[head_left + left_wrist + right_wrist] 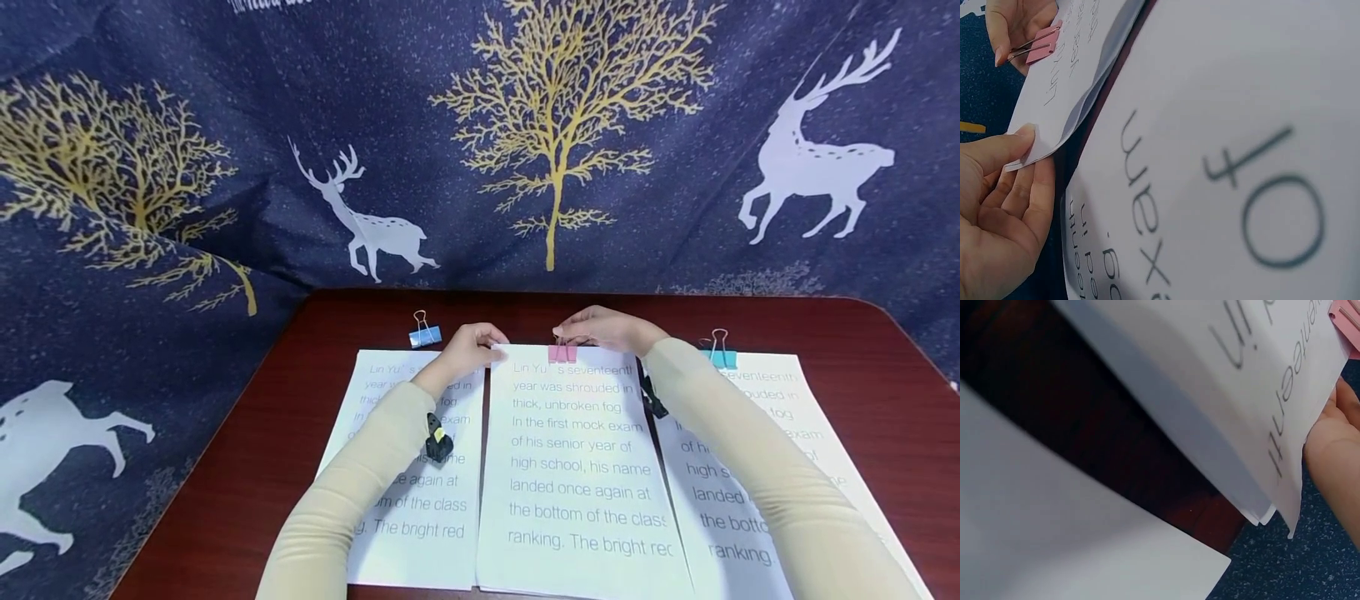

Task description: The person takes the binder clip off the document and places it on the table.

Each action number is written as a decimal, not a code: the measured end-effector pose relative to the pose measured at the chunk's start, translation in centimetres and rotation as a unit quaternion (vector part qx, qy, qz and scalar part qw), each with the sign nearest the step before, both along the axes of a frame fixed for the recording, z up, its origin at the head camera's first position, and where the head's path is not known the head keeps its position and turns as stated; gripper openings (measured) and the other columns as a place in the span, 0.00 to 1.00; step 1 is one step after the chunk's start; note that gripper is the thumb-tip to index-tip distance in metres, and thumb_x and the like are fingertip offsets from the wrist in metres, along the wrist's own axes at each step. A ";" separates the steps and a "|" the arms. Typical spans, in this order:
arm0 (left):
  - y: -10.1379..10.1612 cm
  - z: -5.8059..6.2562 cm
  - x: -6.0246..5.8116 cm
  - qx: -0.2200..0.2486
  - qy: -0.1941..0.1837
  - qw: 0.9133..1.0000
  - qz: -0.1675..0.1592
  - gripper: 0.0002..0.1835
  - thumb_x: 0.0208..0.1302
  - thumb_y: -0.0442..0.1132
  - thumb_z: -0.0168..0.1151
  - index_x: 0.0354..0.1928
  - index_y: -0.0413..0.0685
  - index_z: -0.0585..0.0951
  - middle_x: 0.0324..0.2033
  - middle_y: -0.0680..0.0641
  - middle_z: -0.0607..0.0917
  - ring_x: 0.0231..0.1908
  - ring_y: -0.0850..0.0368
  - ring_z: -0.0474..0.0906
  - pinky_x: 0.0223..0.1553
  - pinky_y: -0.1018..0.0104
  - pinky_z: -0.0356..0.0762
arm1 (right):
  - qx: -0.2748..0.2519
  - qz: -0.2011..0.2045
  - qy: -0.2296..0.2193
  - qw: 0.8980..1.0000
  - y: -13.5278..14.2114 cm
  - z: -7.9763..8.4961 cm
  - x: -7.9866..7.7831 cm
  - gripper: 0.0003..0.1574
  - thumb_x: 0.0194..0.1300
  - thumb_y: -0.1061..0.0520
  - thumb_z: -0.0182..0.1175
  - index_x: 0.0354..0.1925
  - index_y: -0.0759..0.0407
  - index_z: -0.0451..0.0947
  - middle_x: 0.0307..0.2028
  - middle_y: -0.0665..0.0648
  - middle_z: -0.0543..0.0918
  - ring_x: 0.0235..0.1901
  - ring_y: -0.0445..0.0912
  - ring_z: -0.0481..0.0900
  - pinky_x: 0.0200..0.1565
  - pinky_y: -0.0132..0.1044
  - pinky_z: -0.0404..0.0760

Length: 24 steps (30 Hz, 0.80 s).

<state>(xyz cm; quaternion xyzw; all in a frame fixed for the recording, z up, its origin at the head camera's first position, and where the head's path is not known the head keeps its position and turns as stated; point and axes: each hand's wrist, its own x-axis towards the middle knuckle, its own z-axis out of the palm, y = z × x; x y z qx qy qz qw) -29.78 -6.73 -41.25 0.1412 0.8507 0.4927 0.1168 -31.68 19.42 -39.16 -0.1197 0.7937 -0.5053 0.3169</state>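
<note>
In the head view, the middle stack of printed paper [577, 467] lies between two others, with a pink binder clip [562, 354] on its top edge. My left hand [470, 346] pinches the stack's top left corner; the left wrist view shows the thumb on the printed face and the fingers beneath. At the clip's wire handles are the fingertips of my right hand [607, 327], its thumb and fingers curled about them. The right wrist view shows the stack's sheets [1222, 425] fanned slightly apart at one corner.
A left paper stack [420, 542] has a blue binder clip [425, 336] just beyond its top edge. The right stack [772, 375] carries a teal binder clip [722, 359]. All lie on a dark red table [247, 467], before a navy cloth [480, 167] with deer and trees.
</note>
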 end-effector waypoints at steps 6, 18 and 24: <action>-0.2 -0.1 -0.1 0.000 -0.008 1.000 -0.002 0.07 0.57 0.31 0.61 0.39 0.43 0.81 0.36 0.44 0.81 0.34 0.58 0.74 0.35 0.71 0.78 | -0.012 0.009 -0.010 1.000 0.2 0.0 0.0 0.31 0.66 0.50 0.52 0.57 0.74 0.66 0.59 0.68 0.70 0.60 0.57 0.67 0.67 0.52 0.56; -1.2 -0.7 -0.9 0.042 -0.046 0.998 0.007 0.10 0.58 0.29 0.60 0.42 0.35 0.79 0.38 0.38 0.83 0.38 0.53 0.81 0.43 0.61 0.81 | 0.006 0.003 -0.004 1.000 -0.1 -0.1 0.0 0.30 0.64 0.50 0.56 0.56 0.70 0.69 0.58 0.66 0.72 0.60 0.58 0.68 0.66 0.52 0.58; -1.7 -1.4 -1.0 0.060 -0.027 0.998 -0.014 0.06 0.57 0.29 0.61 0.37 0.38 0.81 0.32 0.41 0.84 0.34 0.55 0.82 0.39 0.63 0.82 | 0.012 -0.005 0.000 1.000 -0.4 -0.2 -0.1 0.28 0.63 0.51 0.57 0.54 0.70 0.71 0.56 0.66 0.74 0.59 0.57 0.69 0.66 0.51 0.59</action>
